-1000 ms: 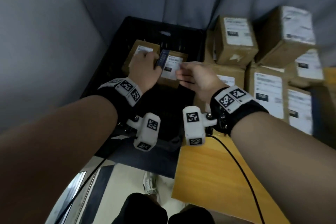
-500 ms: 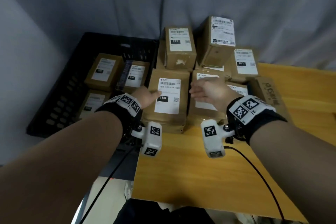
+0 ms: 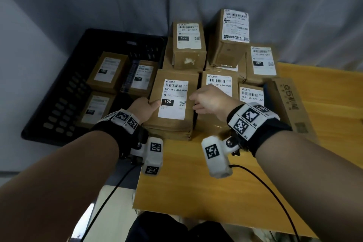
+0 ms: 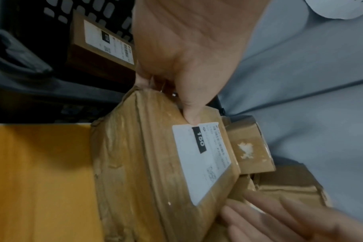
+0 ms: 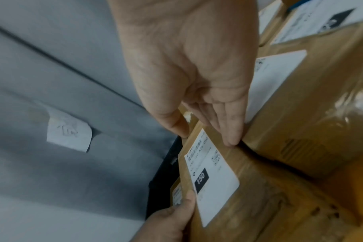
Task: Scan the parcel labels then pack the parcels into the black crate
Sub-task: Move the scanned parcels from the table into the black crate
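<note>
A flat brown parcel (image 3: 174,125) with a white label marked 150 tops a low stack at the table's left front. My left hand (image 3: 145,108) grips its left edge, thumb on top by the label, as the left wrist view shows on the parcel (image 4: 145,163). My right hand (image 3: 208,100) is at the right edge; in the right wrist view its straight fingertips (image 5: 231,140) touch the parcel (image 5: 215,188) at the gap to the neighbouring box. The black crate (image 3: 59,104) stands left of the table and holds three labelled parcels (image 3: 107,70).
More labelled cardboard parcels (image 3: 188,45) are stacked behind and right of the held one. A long narrow box (image 3: 286,104) lies at the right. The wooden table (image 3: 196,192) stretches toward me. A grey curtain hangs behind everything.
Both hands left the crate and came right to the stack on the table. My left hand took hold of the 150 parcel's left edge and my right hand reached its right edge.
</note>
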